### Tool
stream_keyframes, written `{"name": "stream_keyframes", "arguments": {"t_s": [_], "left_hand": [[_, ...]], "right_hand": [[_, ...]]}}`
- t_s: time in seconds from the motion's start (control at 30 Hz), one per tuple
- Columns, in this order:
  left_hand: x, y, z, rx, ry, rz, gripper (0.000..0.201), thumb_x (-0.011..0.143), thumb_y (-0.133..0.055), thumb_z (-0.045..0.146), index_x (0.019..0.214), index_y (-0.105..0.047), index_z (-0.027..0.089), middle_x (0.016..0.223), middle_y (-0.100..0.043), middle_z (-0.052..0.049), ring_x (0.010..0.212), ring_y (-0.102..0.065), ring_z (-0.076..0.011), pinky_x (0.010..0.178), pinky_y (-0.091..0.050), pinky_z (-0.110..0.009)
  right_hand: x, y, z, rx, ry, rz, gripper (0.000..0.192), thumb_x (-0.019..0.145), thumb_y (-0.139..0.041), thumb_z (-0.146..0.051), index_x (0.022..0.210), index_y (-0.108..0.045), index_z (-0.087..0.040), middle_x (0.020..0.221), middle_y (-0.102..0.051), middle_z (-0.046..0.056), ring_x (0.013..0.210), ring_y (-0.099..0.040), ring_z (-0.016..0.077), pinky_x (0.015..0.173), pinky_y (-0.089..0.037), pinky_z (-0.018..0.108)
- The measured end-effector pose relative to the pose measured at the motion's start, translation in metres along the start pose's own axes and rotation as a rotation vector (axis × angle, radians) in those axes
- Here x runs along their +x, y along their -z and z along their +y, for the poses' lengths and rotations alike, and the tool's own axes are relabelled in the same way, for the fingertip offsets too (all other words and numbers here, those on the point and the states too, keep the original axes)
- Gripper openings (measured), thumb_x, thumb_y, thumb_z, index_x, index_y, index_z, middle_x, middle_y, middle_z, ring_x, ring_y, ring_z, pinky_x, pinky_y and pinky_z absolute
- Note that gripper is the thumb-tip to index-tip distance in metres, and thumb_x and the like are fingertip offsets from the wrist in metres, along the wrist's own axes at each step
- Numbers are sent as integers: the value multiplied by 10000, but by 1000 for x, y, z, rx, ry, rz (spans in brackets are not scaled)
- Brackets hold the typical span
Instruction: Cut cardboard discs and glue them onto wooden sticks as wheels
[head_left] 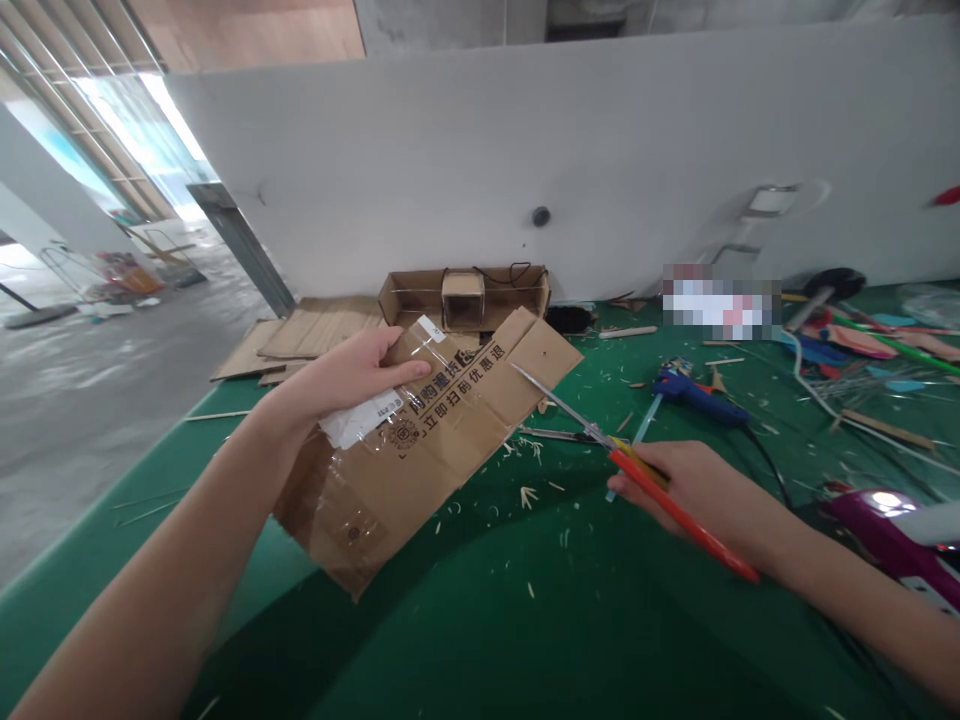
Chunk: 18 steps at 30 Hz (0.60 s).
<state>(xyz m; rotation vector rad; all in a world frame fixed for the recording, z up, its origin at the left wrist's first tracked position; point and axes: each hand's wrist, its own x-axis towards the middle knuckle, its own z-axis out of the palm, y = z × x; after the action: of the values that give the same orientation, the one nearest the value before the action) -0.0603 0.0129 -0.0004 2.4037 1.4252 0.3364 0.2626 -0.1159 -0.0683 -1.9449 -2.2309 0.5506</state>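
My left hand (367,370) grips the upper left part of a brown cardboard piece (442,450), thumb on top. Black printing, clear tape and a torn white label show on the cardboard, which is tilted above the green table. In my right hand (675,485) is a pair of scissors (637,470) with red and yellow handles. Their blades point up and left, the tips at the cardboard's right end; whether they cut into it I cannot tell. Below the blades lies a thin metallic tool (559,435), perhaps a utility knife.
An open cardboard box structure (420,295) stands against the white panel (450,160). Flat cardboard sheets (322,325) lie at the back left. To the right are a blue glue gun (697,393), a magenta device (877,530) and scraps. Wood shavings (529,497) dot the green table (555,640).
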Motion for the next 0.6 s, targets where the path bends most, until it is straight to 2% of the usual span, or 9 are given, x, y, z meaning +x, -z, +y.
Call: {"name": "stream_keyframes", "arguments": {"t_s": [0.1, 0.27, 0.43, 0.6], "left_hand": [[0, 1, 0, -17, -6, -21, 378, 776, -490, 539, 853, -546, 173, 750, -622, -40, 650, -562, -155, 547, -395, -261], [2, 1, -4, 43, -1, -24, 392, 776, -477, 558, 837, -534, 176, 741, -606, -42, 626, -548, -152, 533, -371, -262], [2, 0, -4, 111, 16, -26, 417, 772, -452, 597, 785, -496, 182, 717, -570, -39, 615, -526, -163, 530, -355, -269], [1, 0, -1, 88, 1, -26, 397, 776, -453, 589, 784, -487, 193, 702, -545, -26, 608, -510, -160, 522, -345, -262]], "right_hand": [[0, -2, 0, -22, -35, 11, 467, 816, -368, -636, 607, -422, -221, 563, -535, 16, 451, -471, 140, 445, -339, 286], [0, -5, 2, 1, 53, 4, 420, 829, -371, -601, 673, -445, -219, 582, -536, 12, 475, -461, 138, 454, -339, 281], [-1, -6, 0, 14, 74, -57, 413, 845, -328, -587, 695, -433, -217, 611, -525, 17, 480, -430, 131, 454, -331, 278], [1, -9, -1, -50, 78, 3, 431, 851, -300, -594, 662, -412, -223, 604, -528, 16, 489, -452, 141, 477, -338, 284]]}}
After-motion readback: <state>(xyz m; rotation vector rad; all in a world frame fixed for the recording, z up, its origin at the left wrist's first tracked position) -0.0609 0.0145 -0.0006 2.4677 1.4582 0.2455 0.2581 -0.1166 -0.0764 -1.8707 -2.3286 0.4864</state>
